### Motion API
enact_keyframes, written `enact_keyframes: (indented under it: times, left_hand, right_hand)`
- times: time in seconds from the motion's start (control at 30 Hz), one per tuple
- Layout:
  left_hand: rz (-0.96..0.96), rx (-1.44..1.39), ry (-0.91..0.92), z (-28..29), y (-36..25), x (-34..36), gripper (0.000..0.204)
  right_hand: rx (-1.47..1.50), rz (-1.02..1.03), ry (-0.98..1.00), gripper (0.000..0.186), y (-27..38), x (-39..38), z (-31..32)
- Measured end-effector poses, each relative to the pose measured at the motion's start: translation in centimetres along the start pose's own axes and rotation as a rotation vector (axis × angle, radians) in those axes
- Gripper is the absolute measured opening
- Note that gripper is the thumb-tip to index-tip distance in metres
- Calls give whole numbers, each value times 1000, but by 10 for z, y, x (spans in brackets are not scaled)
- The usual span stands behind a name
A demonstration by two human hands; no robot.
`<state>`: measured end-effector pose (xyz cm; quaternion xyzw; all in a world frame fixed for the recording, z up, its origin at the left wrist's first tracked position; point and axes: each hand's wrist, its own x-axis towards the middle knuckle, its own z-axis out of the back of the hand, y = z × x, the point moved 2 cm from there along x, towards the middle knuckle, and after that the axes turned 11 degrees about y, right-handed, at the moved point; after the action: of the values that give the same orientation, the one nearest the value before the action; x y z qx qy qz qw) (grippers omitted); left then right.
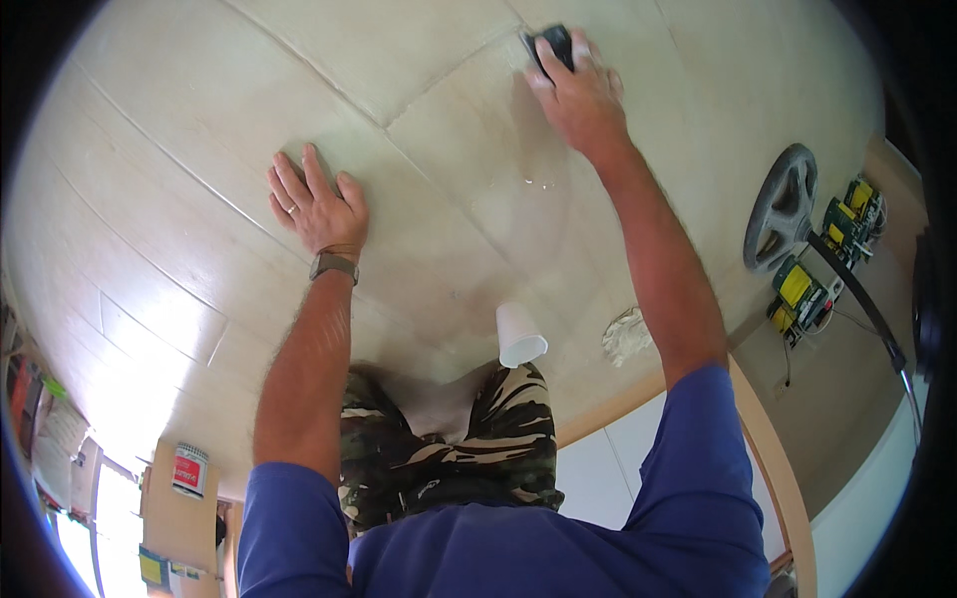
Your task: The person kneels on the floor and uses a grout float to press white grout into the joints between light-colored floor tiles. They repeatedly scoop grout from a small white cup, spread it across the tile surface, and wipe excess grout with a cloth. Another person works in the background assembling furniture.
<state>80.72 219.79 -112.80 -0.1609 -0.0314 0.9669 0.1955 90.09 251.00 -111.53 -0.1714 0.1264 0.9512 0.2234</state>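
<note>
My left hand (pixel 321 211) lies flat with fingers spread on the pale tiled floor (pixel 419 229), a ring on one finger and a watch (pixel 334 264) on the wrist. Farther off to the right, my right hand (pixel 586 102) grips a small black block-like tool (pixel 554 46) and presses it to the tiles beside a joint line. Its exact kind cannot be made out. Whitish residue marks those fingers. Between my forearms, close to my knees, is a white plastic cup (pixel 518 334). A damp-looking darker patch with small white bits (pixel 538 183) shows on the tiles below my right hand.
A dried-looking white patch (pixel 628 337) lies near my right forearm. Right of it are a spoked round disc (pixel 781 207) on a curved black shaft (pixel 857 284) and several green-and-yellow devices with wires (pixel 797 287). A red-and-white can (pixel 189 470) stands at lower left.
</note>
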Motion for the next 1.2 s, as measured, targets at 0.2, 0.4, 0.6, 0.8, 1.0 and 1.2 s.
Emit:
enact_keyframes:
  times: [0.2, 0.4, 0.6, 0.8, 1.0, 1.2]
  left_hand:
    - [11, 4, 3, 4, -1, 0, 59]
    - [-11, -15, -16, 1, -1, 1, 59]
    - [10, 1, 14, 4, -1, 0, 57]
    - [5, -13, -8, 3, 1, -1, 57]
    - [1, -20, -24, 3, 3, -2, 57]
    - [-5, -10, -27, 1, -1, 2, 58]
  right_hand:
    - [17, 3, 57, 53, -10, -31, -14]
    - [-3, -6, -77, 60, 24, 25, -6]
    - [5, 141, 93, 61, 36, -93, -47]
    - [95, 328, 85, 58, 137, -52, -36]
    - [14, 135, -32, 54, 125, -26, -29]
    - [40, 148, 66, 60, 158, -31, -36]
